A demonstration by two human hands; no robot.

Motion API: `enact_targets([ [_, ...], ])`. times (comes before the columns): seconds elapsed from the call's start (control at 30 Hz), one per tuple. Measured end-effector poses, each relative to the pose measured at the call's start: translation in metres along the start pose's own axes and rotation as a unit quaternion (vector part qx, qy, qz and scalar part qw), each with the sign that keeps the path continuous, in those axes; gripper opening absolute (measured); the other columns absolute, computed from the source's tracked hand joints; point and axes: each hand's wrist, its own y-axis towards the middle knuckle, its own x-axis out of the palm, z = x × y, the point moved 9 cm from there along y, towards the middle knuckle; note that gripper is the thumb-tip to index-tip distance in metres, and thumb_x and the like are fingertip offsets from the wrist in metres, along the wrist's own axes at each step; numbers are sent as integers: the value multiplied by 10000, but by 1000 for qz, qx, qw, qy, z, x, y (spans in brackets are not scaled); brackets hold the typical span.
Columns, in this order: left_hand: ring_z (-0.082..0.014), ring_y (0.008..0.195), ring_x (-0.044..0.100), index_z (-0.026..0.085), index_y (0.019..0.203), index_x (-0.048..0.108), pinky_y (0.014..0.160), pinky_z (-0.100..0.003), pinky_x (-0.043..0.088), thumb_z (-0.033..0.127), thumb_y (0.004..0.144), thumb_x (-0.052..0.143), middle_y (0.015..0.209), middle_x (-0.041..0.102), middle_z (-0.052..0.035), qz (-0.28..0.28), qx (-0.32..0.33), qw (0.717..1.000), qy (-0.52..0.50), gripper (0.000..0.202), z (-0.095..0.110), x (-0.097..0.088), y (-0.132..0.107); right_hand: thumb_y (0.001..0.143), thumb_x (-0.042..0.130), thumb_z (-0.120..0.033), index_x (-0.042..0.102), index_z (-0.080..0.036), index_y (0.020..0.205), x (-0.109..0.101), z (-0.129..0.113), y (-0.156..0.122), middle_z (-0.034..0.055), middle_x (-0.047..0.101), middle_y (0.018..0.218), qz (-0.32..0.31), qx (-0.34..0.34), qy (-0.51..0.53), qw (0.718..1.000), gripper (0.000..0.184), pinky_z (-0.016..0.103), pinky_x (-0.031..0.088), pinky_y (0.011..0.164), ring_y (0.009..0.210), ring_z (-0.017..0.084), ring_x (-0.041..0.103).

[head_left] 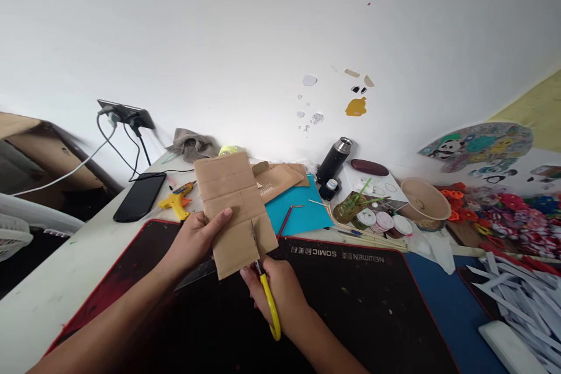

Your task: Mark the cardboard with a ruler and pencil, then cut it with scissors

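Note:
A piece of brown cardboard [228, 187] with fold lines is held up above the black desk mat [350, 310]. My left hand [204, 234] grips its left side, thumb on the front face. In my right hand [278, 286] are scissors with yellow handles [269, 304]. One scissor blade lies over the front of the cardboard near its lower right, entering from the bottom edge. The other blade is hidden behind the sheet, as are most of my left fingers.
On the left are a black phone [140, 197] and a yellow glue gun [175, 203]. Behind lie blue paper [298, 213] and brown paper pieces [283, 178]. A black thermos [333, 160], a glass jar [346, 207] and a beige bowl [432, 193] stand to the right, near paper strips [521, 292].

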Motion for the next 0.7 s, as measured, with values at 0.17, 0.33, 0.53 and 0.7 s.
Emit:
enact_targets([
  [0.17,-314,724,795,157,919,806,600,-357,643,786,766,827,823,826,-131,18,-1,1000,-2,648,-3,-2,-1,1048,651,-449,684,-236,861,-2,-3,-2,-27,604,555,1,3,-5,1000,285,251,429,517,439,154,590],
  [0.33,-326,719,792,152,862,794,587,-360,635,793,749,826,762,806,-125,34,5,999,10,652,-6,-6,0,1048,637,-382,626,-229,807,2,1,-2,-26,585,570,10,-20,10,1000,285,239,372,515,467,137,551],
  [0.53,-328,809,811,147,980,807,655,-360,666,773,708,886,910,853,-142,31,-10,999,-27,688,-8,-5,5,1014,631,-324,560,-217,740,0,-5,1,-17,580,624,26,-46,-1,999,303,239,321,534,529,122,492],
  [0.7,-358,885,827,157,1086,801,719,-392,695,745,689,921,1000,866,-158,24,-20,997,-64,719,-6,-5,8,1022,598,-323,525,-225,717,4,-1,4,-21,559,608,38,-38,-18,998,329,243,320,527,518,122,480],
])
